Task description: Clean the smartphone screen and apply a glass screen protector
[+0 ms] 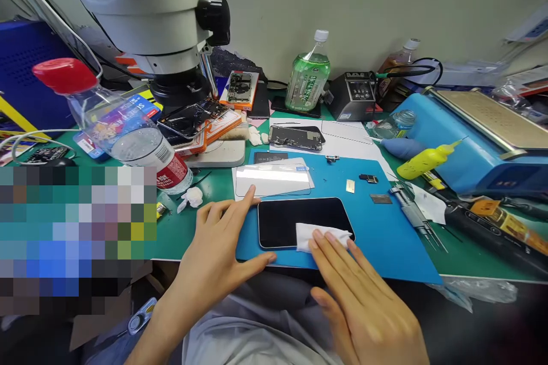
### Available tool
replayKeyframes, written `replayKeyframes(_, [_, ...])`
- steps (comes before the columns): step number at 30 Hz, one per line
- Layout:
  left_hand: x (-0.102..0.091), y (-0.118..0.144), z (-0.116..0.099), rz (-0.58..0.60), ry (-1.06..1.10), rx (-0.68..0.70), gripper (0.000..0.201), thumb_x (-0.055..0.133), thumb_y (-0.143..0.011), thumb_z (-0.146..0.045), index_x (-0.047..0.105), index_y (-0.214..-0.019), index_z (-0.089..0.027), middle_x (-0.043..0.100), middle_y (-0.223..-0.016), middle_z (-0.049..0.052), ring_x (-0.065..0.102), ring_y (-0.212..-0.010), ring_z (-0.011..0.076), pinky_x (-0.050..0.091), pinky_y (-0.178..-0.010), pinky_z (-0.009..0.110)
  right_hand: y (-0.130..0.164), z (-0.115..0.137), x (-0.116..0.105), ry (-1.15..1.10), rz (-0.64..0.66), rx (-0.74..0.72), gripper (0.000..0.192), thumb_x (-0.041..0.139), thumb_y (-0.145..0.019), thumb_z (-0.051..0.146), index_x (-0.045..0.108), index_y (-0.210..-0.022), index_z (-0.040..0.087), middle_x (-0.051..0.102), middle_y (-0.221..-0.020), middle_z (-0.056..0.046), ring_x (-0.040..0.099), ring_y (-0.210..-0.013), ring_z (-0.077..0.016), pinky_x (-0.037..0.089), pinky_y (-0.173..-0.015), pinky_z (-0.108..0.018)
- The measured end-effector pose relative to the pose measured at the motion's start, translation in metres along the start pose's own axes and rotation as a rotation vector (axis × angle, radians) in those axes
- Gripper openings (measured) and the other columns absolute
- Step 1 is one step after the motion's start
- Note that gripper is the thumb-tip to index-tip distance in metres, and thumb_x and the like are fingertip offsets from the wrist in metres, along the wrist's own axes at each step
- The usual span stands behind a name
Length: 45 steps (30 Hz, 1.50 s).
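Note:
A smartphone point(278, 222) with a dark screen lies face up on the blue mat point(368, 251) in front of me. My right hand point(359, 279) presses a folded white wipe point(306, 234) against the right part of the screen. Its fingers are extended side by side over the wipe, with the thumb apart. At the phone's left end is my left hand point(222, 245), open, with thumb and fingers spread; whether a fingertip touches the phone I cannot tell. Behind the phone, a clear glass screen protector point(274, 178) rests on white paper.
A microscope point(149, 17) towers at back left, near a tilted bottle with a red cap point(171, 165). An opened phone point(297, 137) and small parts lie beyond the mat. At right are tweezers point(413, 208), a yellow squeeze bottle point(423, 162) and a blue machine point(462, 131).

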<state>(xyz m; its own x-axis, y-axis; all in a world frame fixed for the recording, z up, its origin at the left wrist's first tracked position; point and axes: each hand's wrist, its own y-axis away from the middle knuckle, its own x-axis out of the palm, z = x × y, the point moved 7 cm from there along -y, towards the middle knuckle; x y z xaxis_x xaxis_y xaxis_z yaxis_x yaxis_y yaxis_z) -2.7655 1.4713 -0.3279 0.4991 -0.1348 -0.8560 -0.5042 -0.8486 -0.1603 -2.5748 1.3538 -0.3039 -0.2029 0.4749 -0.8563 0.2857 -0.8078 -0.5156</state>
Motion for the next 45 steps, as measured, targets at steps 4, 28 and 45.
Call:
replayKeyframes(4, [-0.001, -0.001, -0.001, -0.017, -0.005, -0.004, 0.096, 0.071, -0.099, -0.044, 0.008, -0.171, -0.037, 0.060, -0.157, -0.003, 0.047, -0.132, 0.0275, 0.025, -0.115, 0.042, 0.011, -0.015, -0.003, -0.012, -0.006, 0.070, 0.048, 0.053, -0.111, 0.027, 0.058, -0.154, 0.006, 0.064, -0.155, -0.012, 0.051, -0.152, -0.0288, 0.035, -0.132, -0.042])
replayKeyframes(28, [0.001, 0.003, 0.005, -0.005, 0.030, -0.080, 0.093, 0.070, -0.100, -0.047, 0.011, -0.171, -0.042, 0.064, -0.153, -0.003, 0.044, -0.132, 0.0310, 0.032, -0.114, 0.047, -0.051, -0.009, 0.022, 0.019, 0.033, 0.170, 0.056, 0.047, -0.112, 0.045, 0.063, -0.147, 0.004, 0.062, -0.154, -0.012, 0.060, -0.144, -0.0329, 0.056, -0.118, -0.051])
replayKeyframes(45, [0.002, 0.001, 0.007, -0.018, 0.012, -0.083, 0.092, 0.069, -0.099, -0.049, 0.012, -0.171, -0.043, 0.065, -0.151, 0.000, 0.048, -0.132, 0.0336, 0.034, -0.113, 0.052, -0.018, -0.034, 0.006, 0.059, -0.015, 0.228, 0.050, 0.053, -0.112, 0.034, 0.058, -0.152, 0.005, 0.063, -0.155, -0.012, 0.053, -0.151, -0.0255, 0.030, -0.135, -0.041])
